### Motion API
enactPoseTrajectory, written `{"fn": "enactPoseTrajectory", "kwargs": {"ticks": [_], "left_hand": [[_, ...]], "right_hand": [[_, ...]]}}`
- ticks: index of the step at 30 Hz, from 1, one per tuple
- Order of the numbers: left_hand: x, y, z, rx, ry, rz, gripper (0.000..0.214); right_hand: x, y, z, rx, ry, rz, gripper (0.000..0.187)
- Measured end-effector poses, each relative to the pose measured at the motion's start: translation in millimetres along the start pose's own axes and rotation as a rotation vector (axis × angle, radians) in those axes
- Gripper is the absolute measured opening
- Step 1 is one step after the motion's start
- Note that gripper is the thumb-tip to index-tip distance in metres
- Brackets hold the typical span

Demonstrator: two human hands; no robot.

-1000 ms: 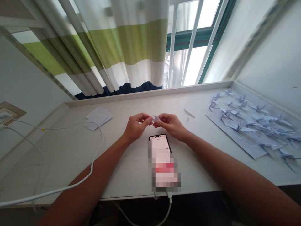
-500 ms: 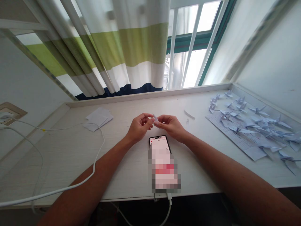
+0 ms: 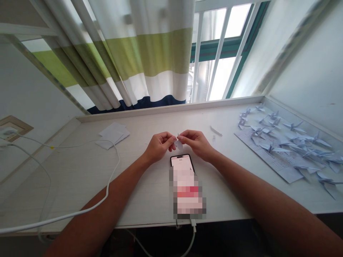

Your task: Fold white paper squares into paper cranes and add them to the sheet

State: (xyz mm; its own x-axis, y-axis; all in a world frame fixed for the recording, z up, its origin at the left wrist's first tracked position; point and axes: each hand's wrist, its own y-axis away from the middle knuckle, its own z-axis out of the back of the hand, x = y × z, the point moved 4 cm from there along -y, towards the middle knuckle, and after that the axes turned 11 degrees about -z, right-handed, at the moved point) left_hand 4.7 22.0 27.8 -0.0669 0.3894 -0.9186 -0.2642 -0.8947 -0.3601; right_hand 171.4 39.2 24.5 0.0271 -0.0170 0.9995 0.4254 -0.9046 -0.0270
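Observation:
Between my two hands, over the middle of the white desk, is a small folded piece of white paper (image 3: 179,145). My left hand (image 3: 161,145) pinches its left side between thumb and fingers. From the other side my right hand (image 3: 195,140) grips it with thumb and forefinger. Part of the paper hangs below the fingertips, and a thin tip sticks up between them. Finer folds are hidden by the fingers. Just below my hands lies a phone (image 3: 182,162) with a lit, partly blurred screen.
Many folded paper cranes (image 3: 270,147) cover the right side, some on a printed sheet (image 3: 278,169). Square paper sheets (image 3: 111,137) lie at left. Paper scraps (image 3: 215,130) rest beyond my right hand. A white cable (image 3: 108,189) crosses my left forearm; another cable (image 3: 193,228) plugs into the phone.
The folded paper has turned in my fingers: more of it now hangs below the fingertips, where it pointed up before. Both hands have shifted only slightly.

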Motion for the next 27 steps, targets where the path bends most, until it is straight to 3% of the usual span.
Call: {"fn": "enactPoseTrajectory", "kwargs": {"ticks": [4, 11, 22, 27], "left_hand": [[-1.9, -0.8, 1.3, -0.022, 0.004, -0.011, 0.037], [-3.2, -0.1, -1.6, -0.001, -0.022, -0.035, 0.032], [0.7, 0.0, -0.9, 0.013, -0.205, -0.067, 0.029], [2.8, -1.1, -0.3, -0.027, -0.18, -0.04, 0.03]], "right_hand": [[1.1, -0.3, 0.4, -0.018, -0.047, -0.001, 0.027], [-2.5, -2.4, 9.1, -0.162, -0.035, -0.028, 0.034], [0.0, -0.1, -0.7, 0.015, 0.009, -0.031, 0.028], [0.4, 0.8, 1.5, -0.07, 0.052, -0.021, 0.031]]}}
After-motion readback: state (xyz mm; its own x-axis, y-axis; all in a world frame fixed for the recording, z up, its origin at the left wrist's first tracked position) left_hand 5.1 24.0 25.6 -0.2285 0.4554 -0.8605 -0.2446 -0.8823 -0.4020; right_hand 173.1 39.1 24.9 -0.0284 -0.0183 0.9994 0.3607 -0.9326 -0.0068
